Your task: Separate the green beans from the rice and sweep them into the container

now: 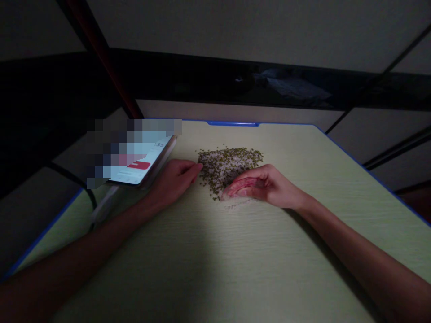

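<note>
A loose pile of small green beans mixed with pale grains [232, 159] lies spread on a light wood-patterned table [175, 264]. At the pile's left edge rests my left hand [178, 179], its fingers curled in and the thumb side touching the nearest beans. Whatever it may hold is hidden. My right hand [266, 186] reaches over the near right side of the pile, fingers bent down towards the thumb. Its fingertips are smeared and reddish, so anything pinched there is too small to make out. A few pale grains lie just below those fingertips.
On the left, a lit phone [134, 161], partly pixelated, leans on a stand beside my left forearm. A dark cable [84, 184] hangs near it. The table has a blue edge with a raised blue lip [234, 124] at the back, close to a panelled wall.
</note>
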Demonstrator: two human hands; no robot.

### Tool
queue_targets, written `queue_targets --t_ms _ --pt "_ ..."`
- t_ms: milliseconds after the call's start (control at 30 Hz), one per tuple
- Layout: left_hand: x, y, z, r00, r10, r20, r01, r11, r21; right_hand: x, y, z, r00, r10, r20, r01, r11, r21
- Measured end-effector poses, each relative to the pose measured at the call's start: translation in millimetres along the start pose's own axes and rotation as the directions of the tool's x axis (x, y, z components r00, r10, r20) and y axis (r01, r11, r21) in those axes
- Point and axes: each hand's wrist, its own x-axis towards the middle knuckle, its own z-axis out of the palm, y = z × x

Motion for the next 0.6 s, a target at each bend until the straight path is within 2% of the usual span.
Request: queue_targets --t_ms 200,400,600 --pt "0.3 -2.5 0.7 1.000 0.008 0.001 -0.008 1.000 -0.001 1.2 -1.6 2.5 0.999 -0.006 -0.032 0.004 0.999 -0.054" --pt "-1.2 0.3 0.2 1.000 -0.003 -0.007 0.003 1.000 0.015 3.9 -0.5 6.3 0.999 -0.017 -0.049 0.015 0.999 -0.038" --pt "-1.5 0.9 0.1 1.000 -0.026 -0.004 0.026 1.000 0.004 4.2 -0.6 6.8 1.000 0.002 -0.022 -0.003 0.999 -0.040"
